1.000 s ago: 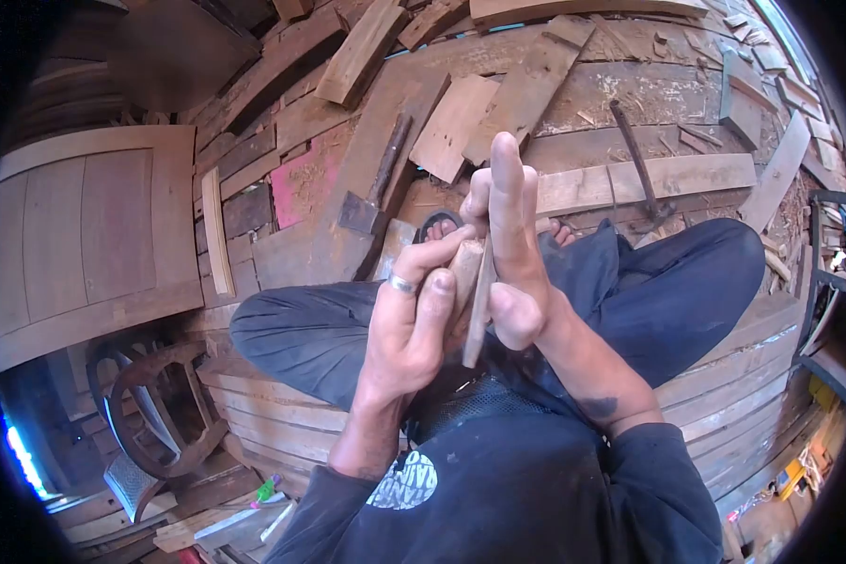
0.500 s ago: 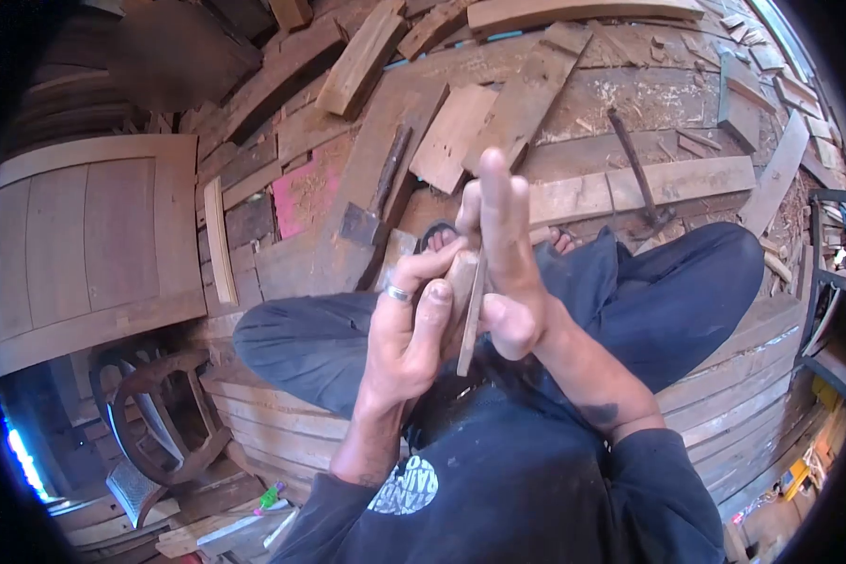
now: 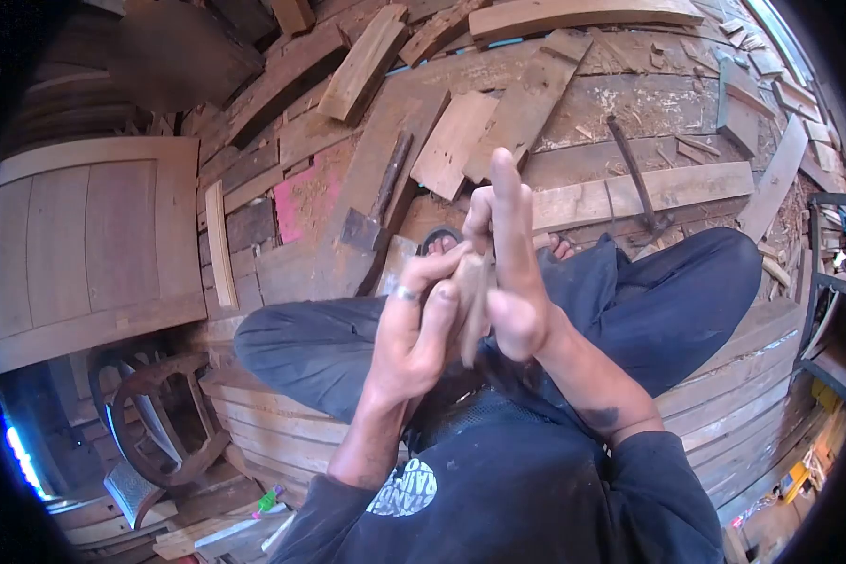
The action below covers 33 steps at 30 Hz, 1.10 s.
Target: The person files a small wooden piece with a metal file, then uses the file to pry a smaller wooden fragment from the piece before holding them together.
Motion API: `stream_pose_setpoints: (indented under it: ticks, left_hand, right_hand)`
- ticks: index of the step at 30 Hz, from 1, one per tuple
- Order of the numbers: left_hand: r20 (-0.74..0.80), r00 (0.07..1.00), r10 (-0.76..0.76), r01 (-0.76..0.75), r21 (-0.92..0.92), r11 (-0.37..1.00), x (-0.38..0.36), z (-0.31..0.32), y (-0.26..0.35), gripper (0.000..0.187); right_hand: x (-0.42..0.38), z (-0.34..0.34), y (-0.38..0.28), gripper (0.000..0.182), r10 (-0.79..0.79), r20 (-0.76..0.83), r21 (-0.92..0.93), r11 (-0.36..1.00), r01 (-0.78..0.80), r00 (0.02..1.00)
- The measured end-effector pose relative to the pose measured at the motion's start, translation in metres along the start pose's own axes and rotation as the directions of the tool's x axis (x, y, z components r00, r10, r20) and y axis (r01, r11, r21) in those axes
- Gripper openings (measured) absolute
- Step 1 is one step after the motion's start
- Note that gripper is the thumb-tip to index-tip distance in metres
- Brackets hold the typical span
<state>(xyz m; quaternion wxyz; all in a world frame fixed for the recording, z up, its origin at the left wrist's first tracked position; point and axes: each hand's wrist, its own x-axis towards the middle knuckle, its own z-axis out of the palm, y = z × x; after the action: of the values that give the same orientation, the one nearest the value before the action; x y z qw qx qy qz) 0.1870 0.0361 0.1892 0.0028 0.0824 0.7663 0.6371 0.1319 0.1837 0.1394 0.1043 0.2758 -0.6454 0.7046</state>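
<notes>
My left hand point(image 3: 414, 329), with a ring on one finger, is wrapped round a small wooden block point(image 3: 472, 273) above my lap. A thin flat wooden strip point(image 3: 474, 329) stands on edge along the block's right side, slightly blurred. My right hand point(image 3: 515, 263) is against the strip from the right, thumb bent beside it. One of its fingers stretches forward while another is curled; the rest are partly hidden. Beyond my left hand, a hammer point(image 3: 365, 230) with a dark head lies on a plank. Another long-handled tool point(image 3: 634, 169) lies beyond my right knee.
Planks point(image 3: 456, 141), offcuts and shavings cover the wooden floor ahead. A panelled wooden door point(image 3: 94, 244) is at left, with a curved wooden frame point(image 3: 164, 418) below it. A dark rack point(image 3: 832, 282) stands at right. My crossed legs point(image 3: 677, 291) surround the work.
The thin strip has shifted slightly and blurred between my hands. My right hand has moved slightly right and my left hand a little to the right. The surroundings look unchanged.
</notes>
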Motion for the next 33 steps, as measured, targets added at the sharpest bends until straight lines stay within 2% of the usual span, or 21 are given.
stream_pose_setpoints:
  ticks: [3, 5, 6, 9, 10, 11, 13, 14, 16, 17, 19, 21, 22, 24, 27, 29, 30, 31, 33]
  left_hand:
    - [-0.013, 0.999, -0.029, 0.03, 0.068, 0.997, -0.011, -0.001, 0.004, 0.036]
    - [-0.038, 0.979, -0.199, 0.192, -0.136, 0.972, -0.016, -0.003, 0.016, 0.035]
    - [0.009, 0.976, -0.219, 0.214, -0.266, 0.94, -0.015, -0.003, 0.018, 0.035]
    - [-0.004, 0.983, -0.181, 0.181, -0.062, 0.982, -0.016, 0.001, 0.015, 0.035]
    - [-0.006, 0.985, -0.174, 0.173, -0.071, 0.982, -0.015, 0.0, 0.016, 0.035]
    - [-0.008, 0.986, -0.166, 0.165, -0.079, 0.983, -0.013, 0.0, 0.018, 0.035]
    - [-0.013, 0.981, -0.193, 0.183, -0.258, 0.949, -0.014, -0.001, 0.02, 0.035]
    - [0.002, 0.975, -0.223, 0.216, -0.272, 0.938, -0.013, -0.003, 0.019, 0.036]
    - [-0.024, 0.994, -0.106, 0.103, -0.087, 0.991, -0.012, 0.0, 0.003, 0.036]
    - [-0.028, 0.996, -0.087, 0.084, -0.082, 0.993, -0.012, -0.001, 0.005, 0.036]
    - [-0.035, 0.998, -0.048, 0.045, -0.071, 0.996, -0.011, -0.003, 0.009, 0.036]
    - [0.003, 0.956, -0.294, 0.275, -0.357, 0.893, -0.017, -0.005, 0.032, 0.036]
    - [-0.004, 0.951, -0.309, 0.293, -0.302, 0.907, -0.015, -0.004, 0.03, 0.036]
    - [-0.04, 0.989, -0.143, 0.138, -0.118, 0.983, -0.014, -0.001, 0.009, 0.036]
    - [-0.058, 0.997, -0.06, 0.057, -0.053, 0.997, -0.013, 0.0, 0.009, 0.036]
    - [-0.024, 0.963, -0.269, 0.256, -0.241, 0.936, -0.017, -0.006, 0.028, 0.035]
    - [0.009, 0.945, -0.328, 0.317, -0.286, 0.904, -0.018, -0.009, 0.025, 0.035]
    - [0.006, 0.96, -0.28, 0.275, -0.212, 0.938, -0.016, -0.007, 0.017, 0.034]
    - [0.003, 0.981, -0.192, 0.192, -0.058, 0.98, -0.015, -0.001, 0.003, 0.035]
  right_hand:
    - [-0.002, 0.002, -0.001, 0.108, 0.077, -0.029, 0.046, 0.996, -0.076, 0.997]
    - [-0.01, 0.0, 0.021, 0.109, 0.215, -0.054, 0.072, 0.975, -0.211, 0.975]
    - [-0.01, 0.002, 0.014, 0.11, 0.251, -0.071, 0.074, 0.967, -0.246, 0.965]
    - [-0.005, 0.003, -0.004, 0.109, 0.016, -0.023, 0.03, 0.999, -0.015, 1.0]
    - [-0.005, 0.004, -0.003, 0.109, -0.038, -0.023, 0.02, 0.999, 0.039, 0.999]
    - [-0.011, 0.005, 0.004, 0.109, 0.064, -0.037, 0.032, 0.997, -0.063, 0.997]
    - [-0.012, 0.005, 0.014, 0.11, 0.261, -0.062, 0.057, 0.965, -0.257, 0.963]
    - [-0.016, 0.004, 0.017, 0.111, 0.202, -0.05, -0.037, 0.978, -0.204, 0.978]
    - [-0.006, 0.004, -0.005, 0.11, 0.027, -0.022, -0.015, 1.0, -0.027, 0.999]
    - [-0.004, 0.006, -0.012, 0.109, -0.063, -0.01, 0.002, 0.998, 0.063, 0.998]
    - [-0.01, 0.006, 0.002, 0.106, 0.026, -0.026, -0.004, 1.0, -0.026, 0.999]
    - [-0.014, 0.005, 0.017, 0.106, 0.217, -0.048, 0.046, 0.975, -0.215, 0.975]
    - [-0.015, 0.007, 0.017, 0.104, 0.101, -0.044, 0.003, 0.995, -0.101, 0.994]
    - [-0.012, 0.012, 0.005, 0.102, -0.095, -0.036, -0.012, 0.995, 0.095, 0.995]
    - [-0.011, 0.005, -0.006, 0.102, 0.022, -0.048, -0.023, 0.999, -0.023, 0.999]
    - [-0.018, 0.003, 0.02, 0.103, 0.17, -0.086, -0.005, 0.985, -0.172, 0.982]
    - [-0.014, 0.004, 0.015, 0.103, 0.058, -0.092, -0.07, 0.995, -0.064, 0.994]
    - [-0.008, 0.006, 0.005, 0.103, -0.048, -0.087, -0.131, 0.991, 0.036, 0.995]
    - [-0.009, 0.008, -0.008, 0.106, -0.118, -0.049, -0.182, 0.977, 0.107, 0.992]
